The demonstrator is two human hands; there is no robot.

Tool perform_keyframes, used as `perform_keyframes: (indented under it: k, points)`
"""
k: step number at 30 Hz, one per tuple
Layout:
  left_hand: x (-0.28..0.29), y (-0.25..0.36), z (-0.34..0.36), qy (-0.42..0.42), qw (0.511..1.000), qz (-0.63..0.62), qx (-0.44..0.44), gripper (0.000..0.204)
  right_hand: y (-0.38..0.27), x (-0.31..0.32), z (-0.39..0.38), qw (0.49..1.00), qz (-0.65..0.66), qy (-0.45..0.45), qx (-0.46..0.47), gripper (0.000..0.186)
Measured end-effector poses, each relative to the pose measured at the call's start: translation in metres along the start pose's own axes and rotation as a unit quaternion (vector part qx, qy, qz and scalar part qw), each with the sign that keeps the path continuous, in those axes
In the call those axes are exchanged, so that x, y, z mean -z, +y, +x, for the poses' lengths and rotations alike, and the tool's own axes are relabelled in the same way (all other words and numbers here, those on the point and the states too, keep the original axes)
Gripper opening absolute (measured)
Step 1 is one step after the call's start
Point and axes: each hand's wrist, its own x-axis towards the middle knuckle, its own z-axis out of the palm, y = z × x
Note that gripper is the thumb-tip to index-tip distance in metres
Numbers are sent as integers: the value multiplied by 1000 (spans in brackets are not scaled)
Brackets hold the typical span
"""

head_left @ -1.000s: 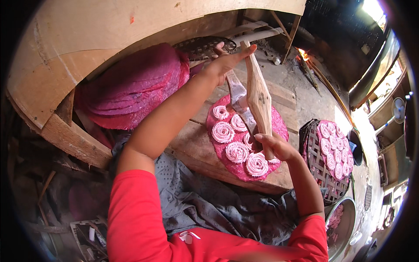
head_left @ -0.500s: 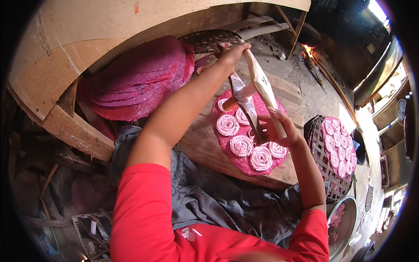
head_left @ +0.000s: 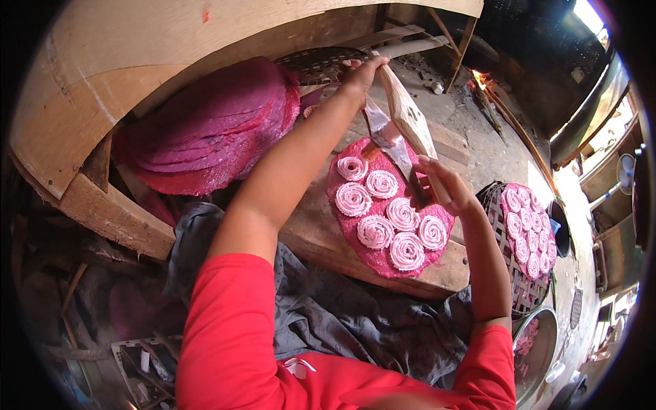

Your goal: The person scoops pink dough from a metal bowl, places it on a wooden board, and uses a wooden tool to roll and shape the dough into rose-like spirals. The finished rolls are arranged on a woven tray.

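The hands (head_left: 362,78) partly hide the wooden tool (head_left: 408,117).

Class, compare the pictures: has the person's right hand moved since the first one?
Yes: judged against the wooden board, the right hand has moved up the view, farther from the board's near edge.

The low wooden plank bench (head_left: 314,219) carries 1 roughly round pink mat (head_left: 377,207), near the bench's front edge.

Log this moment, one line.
left hand: holds wooden tool, far end; right hand: holds near end; below: pink swirls on magenta mat
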Motion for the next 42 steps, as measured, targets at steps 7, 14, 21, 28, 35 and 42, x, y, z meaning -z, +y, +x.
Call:
perform_keyframes:
  k: [7,14,21,28,35,42]
  points:
    - [25,25,21,-42,999,-14,-27,102,-20,-22,15,1000,-18,5,22,59]
    - [49,43,-30,-9,1000,3,15,102,-14,-30,6,998,-41,-55,7,69]
    - [45,18,-56,-1,999,46,27,68,6,-20,-20,999,-2,-46,4,44]
    - [119,-11,-91,-166,914,348,124,39,37,-11,-17,993,101,-43,33,51]
    - [125,-36,-124,-284,884,349,130,26,46,2,-9,978,150,-126,64,63]
    - [119,-59,-112,-274,890,321,173,28,48,3,-10,954,263,-138,50,69]
